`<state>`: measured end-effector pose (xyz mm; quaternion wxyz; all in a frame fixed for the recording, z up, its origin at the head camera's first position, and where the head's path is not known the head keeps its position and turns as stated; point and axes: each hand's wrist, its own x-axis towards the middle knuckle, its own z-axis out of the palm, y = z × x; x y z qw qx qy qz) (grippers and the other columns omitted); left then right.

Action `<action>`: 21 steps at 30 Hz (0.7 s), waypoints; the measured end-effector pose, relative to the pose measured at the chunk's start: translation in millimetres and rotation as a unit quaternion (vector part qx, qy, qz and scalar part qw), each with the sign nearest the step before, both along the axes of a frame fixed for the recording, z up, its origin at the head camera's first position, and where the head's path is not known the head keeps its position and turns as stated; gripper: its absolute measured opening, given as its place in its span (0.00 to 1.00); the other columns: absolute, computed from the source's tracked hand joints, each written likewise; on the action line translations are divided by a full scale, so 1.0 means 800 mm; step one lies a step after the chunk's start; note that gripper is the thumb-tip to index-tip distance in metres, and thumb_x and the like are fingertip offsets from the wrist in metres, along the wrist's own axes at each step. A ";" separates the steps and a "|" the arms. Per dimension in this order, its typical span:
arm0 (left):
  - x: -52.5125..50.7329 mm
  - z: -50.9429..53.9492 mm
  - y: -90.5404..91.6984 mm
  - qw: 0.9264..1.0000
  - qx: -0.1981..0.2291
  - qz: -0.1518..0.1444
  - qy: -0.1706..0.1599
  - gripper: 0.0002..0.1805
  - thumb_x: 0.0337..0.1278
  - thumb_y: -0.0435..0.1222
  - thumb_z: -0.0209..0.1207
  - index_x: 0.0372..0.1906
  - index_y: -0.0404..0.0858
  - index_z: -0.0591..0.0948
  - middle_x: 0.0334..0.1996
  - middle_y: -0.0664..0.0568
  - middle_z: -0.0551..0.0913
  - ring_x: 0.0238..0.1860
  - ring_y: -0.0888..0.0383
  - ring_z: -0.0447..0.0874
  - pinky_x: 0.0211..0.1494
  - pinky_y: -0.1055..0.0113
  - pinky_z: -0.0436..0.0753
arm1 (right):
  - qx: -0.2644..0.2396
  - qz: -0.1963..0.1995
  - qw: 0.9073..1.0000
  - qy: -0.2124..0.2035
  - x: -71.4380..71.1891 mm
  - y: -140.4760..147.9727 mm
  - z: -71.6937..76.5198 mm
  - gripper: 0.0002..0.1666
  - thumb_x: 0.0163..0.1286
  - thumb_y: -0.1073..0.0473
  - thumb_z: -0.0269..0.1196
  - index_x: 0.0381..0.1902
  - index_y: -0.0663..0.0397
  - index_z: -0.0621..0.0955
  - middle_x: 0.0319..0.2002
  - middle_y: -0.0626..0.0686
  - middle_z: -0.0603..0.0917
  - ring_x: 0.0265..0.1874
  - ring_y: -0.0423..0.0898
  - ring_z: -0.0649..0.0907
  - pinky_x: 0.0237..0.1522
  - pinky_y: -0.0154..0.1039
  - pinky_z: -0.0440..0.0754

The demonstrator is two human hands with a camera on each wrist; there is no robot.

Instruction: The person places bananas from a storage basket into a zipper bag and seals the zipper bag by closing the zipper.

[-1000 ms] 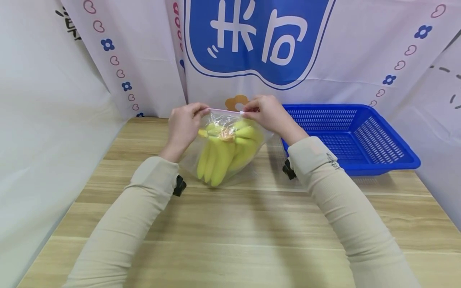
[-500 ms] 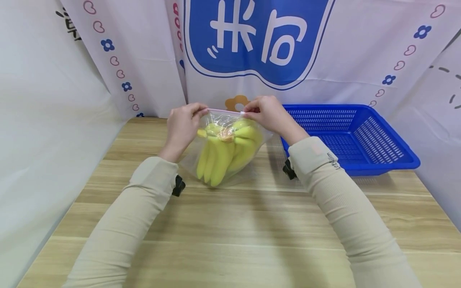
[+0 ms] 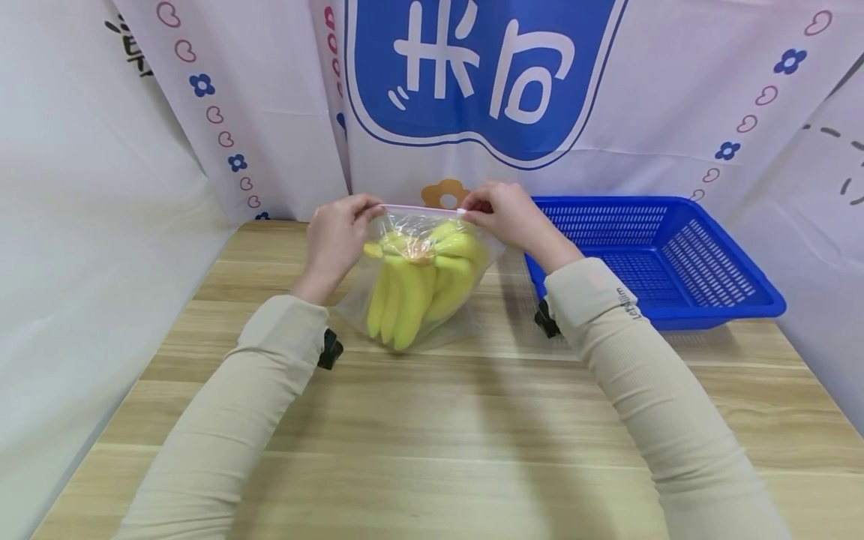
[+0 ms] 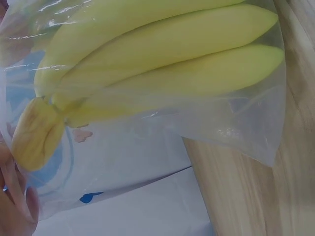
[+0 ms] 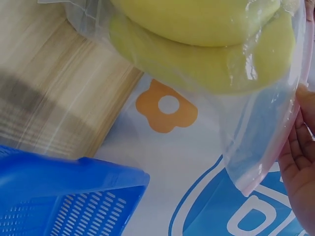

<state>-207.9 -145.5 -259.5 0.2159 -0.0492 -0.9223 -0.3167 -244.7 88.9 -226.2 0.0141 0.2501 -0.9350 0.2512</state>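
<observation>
A clear zip bag (image 3: 421,210) with a pink top strip holds several yellow bananas (image 3: 410,296), their stems towards the top. It stands near the back of the wooden table. My left hand (image 3: 335,238) pinches the left end of the strip between thumb and fingers. At the strip's right part, my right hand (image 3: 508,216) pinches it by a small white piece. The left wrist view shows the bananas (image 4: 162,54) close up through the film, with fingertips at the lower left edge. In the right wrist view, the right hand (image 5: 301,162) grips the pink edge.
A blue slotted basket (image 3: 725,304) stands on the table at the right, just beyond the right forearm. Behind the table hangs a white printed cloth (image 3: 283,127) with a blue emblem. The wooden tabletop (image 3: 432,442) extends towards me.
My left hand has shifted slightly left and my right hand slightly right, so more of the pink strip shows between them. The bag and bananas have moved a little left.
</observation>
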 end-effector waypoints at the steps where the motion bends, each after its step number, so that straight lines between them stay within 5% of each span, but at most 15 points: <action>1: 0.000 0.000 0.000 1.000 0.000 -0.001 0.000 0.13 0.64 0.42 0.56 0.44 0.40 0.85 0.43 0.46 0.88 0.31 0.50 0.83 0.35 0.64 0.72 | -0.003 -0.002 1.000 -0.003 0.000 0.000 -0.001 0.12 0.69 0.61 0.59 0.44 0.62 0.83 0.43 0.60 0.83 0.42 0.51 0.79 0.50 0.43 0.79; 8: -0.001 0.000 0.001 1.000 -0.008 -0.008 0.011 0.13 0.64 0.42 0.56 0.44 0.39 0.85 0.43 0.46 0.88 0.36 0.48 0.86 0.43 0.55 0.78 | -0.009 -0.007 1.000 -0.006 -0.001 0.002 -0.005 0.12 0.68 0.61 0.60 0.44 0.64 0.83 0.43 0.61 0.82 0.42 0.52 0.79 0.50 0.43 0.79; 21: -0.002 0.000 0.004 1.000 -0.006 0.001 0.008 0.13 0.63 0.43 0.57 0.44 0.41 0.85 0.43 0.47 0.88 0.37 0.49 0.86 0.42 0.55 0.77 | 0.007 0.013 0.999 0.038 0.001 0.009 0.000 0.10 0.64 0.62 0.63 0.40 0.62 0.86 0.35 0.59 0.84 0.34 0.50 0.78 0.39 0.38 0.77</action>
